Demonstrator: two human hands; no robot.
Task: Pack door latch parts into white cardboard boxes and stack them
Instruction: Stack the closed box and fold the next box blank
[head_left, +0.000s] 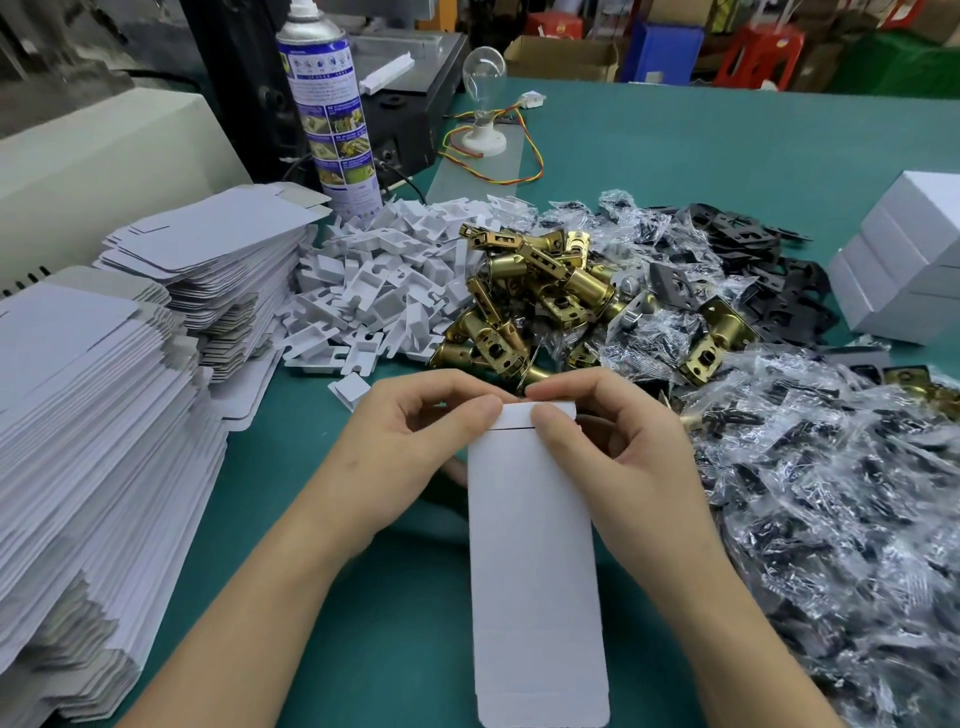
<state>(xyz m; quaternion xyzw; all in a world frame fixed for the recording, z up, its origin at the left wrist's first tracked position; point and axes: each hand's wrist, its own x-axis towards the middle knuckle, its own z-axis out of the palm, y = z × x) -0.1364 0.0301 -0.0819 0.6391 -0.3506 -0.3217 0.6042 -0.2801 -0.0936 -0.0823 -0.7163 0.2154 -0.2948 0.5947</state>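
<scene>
Head view: a white cardboard box stretches from 6 o'clock to the centre of the green surface. Its far-end flap is pinched between the fingers of the left hand and those of the right hand. Brass door latches are heaped at 12 o'clock just beyond the flap, with white plastic inserts at 11 and bagged screws at 3. Flat box blanks are stacked at 9; closed white boxes stand piled at 2.

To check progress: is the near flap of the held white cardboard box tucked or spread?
Spread. The long white cardboard box shows its near flap lying flat beyond the crease, rounded corners visible.
</scene>
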